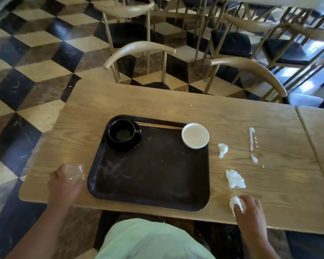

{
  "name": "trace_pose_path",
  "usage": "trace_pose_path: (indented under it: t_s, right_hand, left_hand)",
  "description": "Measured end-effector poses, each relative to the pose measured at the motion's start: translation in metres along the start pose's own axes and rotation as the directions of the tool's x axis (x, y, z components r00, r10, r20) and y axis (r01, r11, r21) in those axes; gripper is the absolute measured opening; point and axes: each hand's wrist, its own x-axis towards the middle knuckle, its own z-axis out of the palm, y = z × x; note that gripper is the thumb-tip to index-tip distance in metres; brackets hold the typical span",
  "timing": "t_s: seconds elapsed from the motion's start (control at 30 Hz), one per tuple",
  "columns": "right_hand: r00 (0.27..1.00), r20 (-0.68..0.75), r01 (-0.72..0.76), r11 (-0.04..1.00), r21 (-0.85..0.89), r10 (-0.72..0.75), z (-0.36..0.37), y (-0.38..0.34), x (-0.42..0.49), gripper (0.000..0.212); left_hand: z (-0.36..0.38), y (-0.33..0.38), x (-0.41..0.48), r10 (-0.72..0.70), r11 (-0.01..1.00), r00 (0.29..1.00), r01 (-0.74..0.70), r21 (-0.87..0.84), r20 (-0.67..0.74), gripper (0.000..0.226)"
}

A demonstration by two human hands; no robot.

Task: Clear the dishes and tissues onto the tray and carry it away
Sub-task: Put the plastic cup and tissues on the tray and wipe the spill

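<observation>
A dark tray (151, 176) lies on the wooden table (176, 105). On it stand a black cup on a black saucer (123, 134) at the far left corner, a pair of chopsticks (158, 125) along the far edge, and a white bowl (195, 135) at the far right corner. My left hand (64, 184) grips a clear glass (76, 172) just left of the tray. My right hand (248, 210) closes on a crumpled tissue (234, 201) at the table's near right. Two more tissues (235, 179) (223, 150) lie right of the tray.
A thin white strip with small crumbs (252, 140) lies further right on the table. A second table (320, 131) adjoins on the right. Wooden chairs (138, 51) stand beyond the far edge on a chequered floor. My light green clothing (150, 240) is at the near edge.
</observation>
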Motion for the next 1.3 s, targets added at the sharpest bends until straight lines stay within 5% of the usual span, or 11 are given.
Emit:
trace_pose_path:
  t_s: [0.37, 0.63, 1.3]
  right_hand:
    - [0.99, 0.132, -0.045, 0.994, -0.101, 0.058, 0.016, 0.006, 0.012, 0.056]
    - [0.987, 0.14, -0.055, 0.976, -0.211, 0.086, 0.025, -0.003, 0.015, 0.041]
    - [0.99, 0.128, -0.057, 0.996, -0.068, 0.065, 0.024, -0.016, 0.028, 0.027]
  left_hand:
    - [0.019, 0.014, 0.02, 0.016, 0.989, 0.999, -0.023, 0.149, 0.048, 0.063]
    - [0.018, 0.027, 0.03, 0.027, 0.985, 0.998, -0.036, 0.166, 0.058, 0.038]
    - [0.014, 0.022, 0.023, -0.013, 0.999, 1.0, 0.013, 0.036, -0.007, 0.084]
